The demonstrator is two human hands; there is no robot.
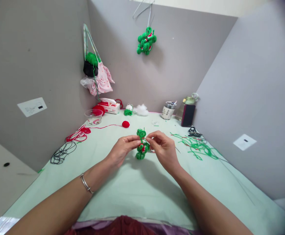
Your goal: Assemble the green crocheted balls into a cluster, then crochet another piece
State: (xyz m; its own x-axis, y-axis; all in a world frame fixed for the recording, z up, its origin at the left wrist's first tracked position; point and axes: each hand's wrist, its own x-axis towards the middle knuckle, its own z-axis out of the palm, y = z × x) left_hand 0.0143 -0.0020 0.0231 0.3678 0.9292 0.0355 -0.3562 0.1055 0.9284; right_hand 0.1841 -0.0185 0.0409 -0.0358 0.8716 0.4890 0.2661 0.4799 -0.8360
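Note:
A small green crocheted figure (141, 153) with red and white parts is held upright above the table. My left hand (124, 147) grips it from the left, thumb and forefinger pinched on its middle. Close on its right side, my right hand (162, 148) has thumb and forefinger pressed together at a strand of green yarn by the figure. A thin dark needle-like tip sticks out past the right hand; what the other fingers hold is hidden.
On the left lie red yarn (80, 133), dark cord (63, 152) and a clear tub (94, 117). Behind are a red yarn ball (126, 124), tissue box (110, 107), white stuffing (142, 110) and tin (168, 110). At right stand a phone (188, 115) and green yarn scraps (201, 148).

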